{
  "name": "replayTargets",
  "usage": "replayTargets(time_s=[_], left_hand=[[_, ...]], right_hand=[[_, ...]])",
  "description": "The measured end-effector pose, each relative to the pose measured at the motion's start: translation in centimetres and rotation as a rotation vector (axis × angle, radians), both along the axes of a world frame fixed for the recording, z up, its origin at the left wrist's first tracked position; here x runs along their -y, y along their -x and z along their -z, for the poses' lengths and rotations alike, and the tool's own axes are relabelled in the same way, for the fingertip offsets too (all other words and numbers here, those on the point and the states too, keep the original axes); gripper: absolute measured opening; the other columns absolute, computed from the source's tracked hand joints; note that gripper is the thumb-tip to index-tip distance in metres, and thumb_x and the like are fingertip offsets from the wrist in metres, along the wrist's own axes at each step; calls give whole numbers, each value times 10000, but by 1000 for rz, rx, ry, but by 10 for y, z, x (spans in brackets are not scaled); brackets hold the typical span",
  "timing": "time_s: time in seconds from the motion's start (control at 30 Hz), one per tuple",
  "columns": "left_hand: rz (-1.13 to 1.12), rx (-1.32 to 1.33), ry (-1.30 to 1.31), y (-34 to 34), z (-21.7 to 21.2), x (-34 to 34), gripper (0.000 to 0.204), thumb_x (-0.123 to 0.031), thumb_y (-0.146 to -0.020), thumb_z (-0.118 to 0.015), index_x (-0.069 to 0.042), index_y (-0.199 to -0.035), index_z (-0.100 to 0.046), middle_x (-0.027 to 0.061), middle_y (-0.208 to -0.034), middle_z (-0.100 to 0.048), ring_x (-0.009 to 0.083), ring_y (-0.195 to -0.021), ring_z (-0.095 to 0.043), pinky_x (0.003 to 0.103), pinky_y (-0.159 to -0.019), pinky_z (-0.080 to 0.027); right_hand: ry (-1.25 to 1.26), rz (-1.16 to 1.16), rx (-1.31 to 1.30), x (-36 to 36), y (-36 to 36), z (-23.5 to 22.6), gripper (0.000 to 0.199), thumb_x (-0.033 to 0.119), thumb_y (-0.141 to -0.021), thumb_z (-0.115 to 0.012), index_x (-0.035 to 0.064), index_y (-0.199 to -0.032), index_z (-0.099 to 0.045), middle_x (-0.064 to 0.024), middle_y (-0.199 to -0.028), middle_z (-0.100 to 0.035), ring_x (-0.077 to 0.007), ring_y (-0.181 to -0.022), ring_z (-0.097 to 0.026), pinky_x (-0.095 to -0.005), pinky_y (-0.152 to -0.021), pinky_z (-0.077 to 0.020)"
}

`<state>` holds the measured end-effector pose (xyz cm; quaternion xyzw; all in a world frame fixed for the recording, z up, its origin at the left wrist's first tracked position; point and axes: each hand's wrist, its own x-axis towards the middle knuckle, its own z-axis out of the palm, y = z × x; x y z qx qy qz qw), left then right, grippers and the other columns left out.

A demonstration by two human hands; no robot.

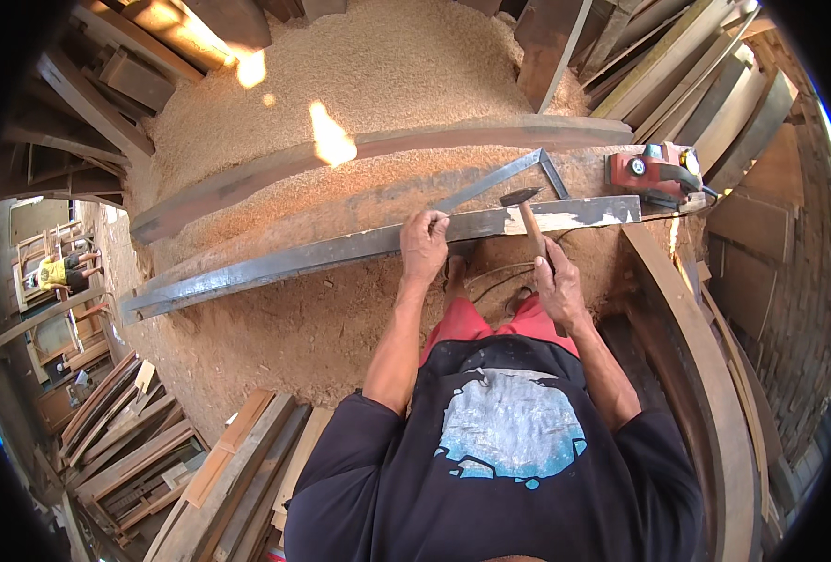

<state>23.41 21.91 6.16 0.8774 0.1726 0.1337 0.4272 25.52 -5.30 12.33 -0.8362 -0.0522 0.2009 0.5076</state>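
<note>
While the right hand (560, 286) is clamped around the wooden handle of a hammer (531, 228) right of the middle of the frame, the hammer's dark head sits over the pale, bare patch of a long beam (322, 251). That dark beam runs from the left of the frame to right of its middle. The left hand (424, 245) is at the beam near the middle of the frame, its fingers bent; as they are small and seen from above, I cannot tell whether its grip is closed on something thin. A metal square (490, 179) lies just above the beam, its long leg ending near that hand. At the right, a red power planer (656, 174) rests near the beam's end. Sawdust (368, 66) covers the upper middle.
</note>
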Motion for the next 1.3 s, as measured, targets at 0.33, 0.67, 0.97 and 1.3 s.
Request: replayTargets(time_s=[0.33, 0.67, 0.97, 1.3], left_hand=[[336, -220, 279, 24, -37, 38, 99, -140, -879, -745, -62, -936, -723, 124, -859, -669, 296, -828, -669, 395, -750, -531], [611, -305, 198, 40, -25, 70, 180, -211, -910, -712, -42, -970, -699, 158, -918, -645, 358, -909, -647, 442, -786, -518], [258, -186, -169, 6, -3, -15, 84, -136, -877, -695, -67, -914, -665, 154, -848, -616, 383, -851, -618, 492, -762, -495], [291, -89, -163, 6, 11, -20, 98, -111, -811, -742, -81, -857, -661, 131, -812, -628, 363, -832, -610, 474, -762, -482]], right_hand=[[17, 93, -278, 20, 9, 5, 294, 254, -944, -703, -9, -961, -572, -79, -745, -566, -178, -699, -581, -362, -614, -480], [61, 13, -285, 8, 22, 4, 281, 239, -924, -711, -1, -902, -567, -133, -725, -625, -237, -660, -627, -409, -621, -492], [154, -122, 87, -9, 16, -4, 458, 156, -978, -612, 20, -1401, -503, -297, -960, -676, -470, -883, -671, -530, -750, -519], [-3, -163, 218, -40, 10, -14, 508, 97, -963, -611, -21, -1440, -484, -296, -1108, -680, -475, -1012, -665, -489, -848, -540]])
